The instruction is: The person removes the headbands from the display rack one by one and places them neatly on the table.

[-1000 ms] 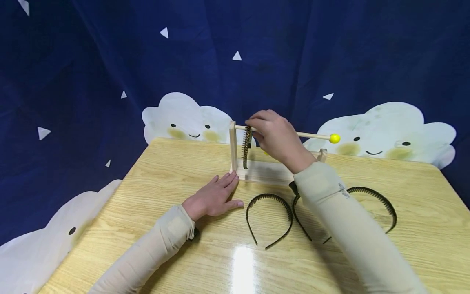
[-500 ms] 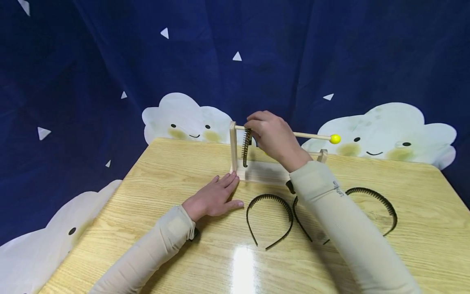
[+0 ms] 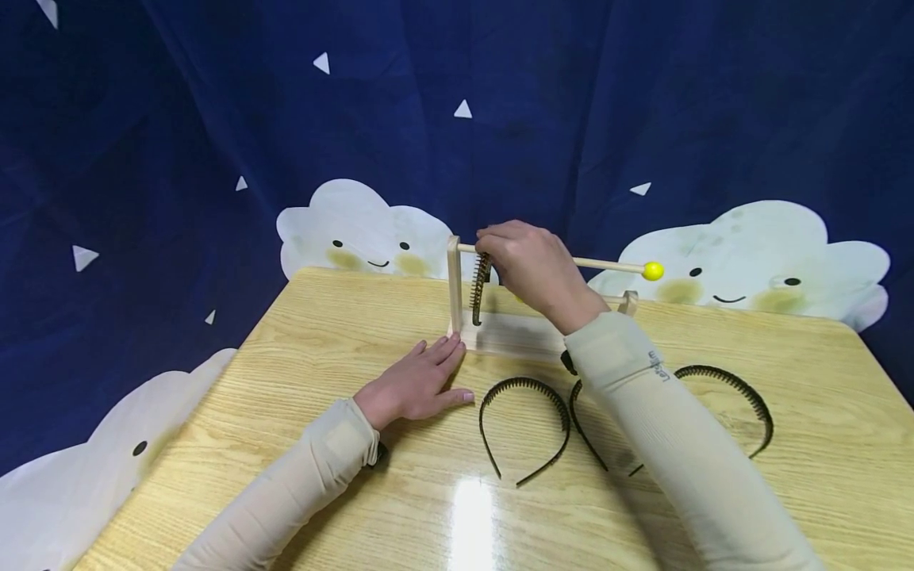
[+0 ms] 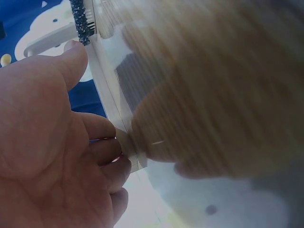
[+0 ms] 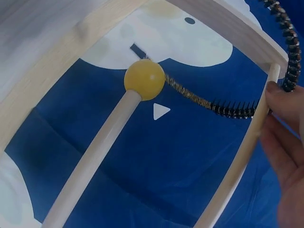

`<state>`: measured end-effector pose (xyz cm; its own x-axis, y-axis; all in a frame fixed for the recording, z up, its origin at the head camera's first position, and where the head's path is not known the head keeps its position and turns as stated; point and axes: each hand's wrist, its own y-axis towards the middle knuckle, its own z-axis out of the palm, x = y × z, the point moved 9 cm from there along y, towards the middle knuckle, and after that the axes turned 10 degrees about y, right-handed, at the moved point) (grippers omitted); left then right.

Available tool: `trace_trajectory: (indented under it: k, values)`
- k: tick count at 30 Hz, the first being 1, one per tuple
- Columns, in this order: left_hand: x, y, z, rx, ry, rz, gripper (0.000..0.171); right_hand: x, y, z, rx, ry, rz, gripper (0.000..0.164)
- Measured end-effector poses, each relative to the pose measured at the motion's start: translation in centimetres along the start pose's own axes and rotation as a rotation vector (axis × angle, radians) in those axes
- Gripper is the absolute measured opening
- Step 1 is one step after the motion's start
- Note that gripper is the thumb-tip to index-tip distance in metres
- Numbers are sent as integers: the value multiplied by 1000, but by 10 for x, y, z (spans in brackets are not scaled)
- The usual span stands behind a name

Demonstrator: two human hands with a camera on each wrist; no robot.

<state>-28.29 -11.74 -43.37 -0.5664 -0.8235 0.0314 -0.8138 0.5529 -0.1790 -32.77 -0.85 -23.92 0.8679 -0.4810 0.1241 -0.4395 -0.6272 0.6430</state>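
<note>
A wooden display stand (image 3: pixel 455 289) with a long upper rod (image 3: pixel 610 264) and a shorter, lower rod (image 3: pixel 616 299) stands at the back of the table. Over the upper rod's left part hangs a dark, toothed headband (image 3: pixel 479 293), close to the upright. My right hand (image 3: pixel 535 266) pinches its top at the rod; the right wrist view shows the thumb and fingers around the headband (image 5: pixel 232 111) there. My left hand (image 3: pixel 414 383) lies palm down, fingers extended, fingertips at the base's left corner. In the left wrist view those fingers (image 4: pixel 109 147) meet the base's edge.
On the wood-grain table (image 3: pixel 328 333) in front of the stand lies a dark headband (image 3: pixel 524 381). More headbands, including one at the right (image 3: pixel 760 404), are partly hidden by my right forearm. The upper rod ends in a yellow ball (image 3: pixel 653 271). A blue curtain (image 3: pixel 400 103) hangs behind.
My right hand has come down slightly at the rod with the headband, which shifted a little. The left hand and the headbands on the table have stayed in place.
</note>
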Motion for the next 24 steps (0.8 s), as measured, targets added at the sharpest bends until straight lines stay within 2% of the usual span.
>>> trace_trajectory:
  k: [14, 24]
  values:
    - [-1, 0, 0, 3, -9, 2, 85, 16, -3, -17, -109, -101, -177, 23]
    - [1, 1, 3, 17, 0, -5, 86, 14, -4, -37, -158, -100, -179, 27]
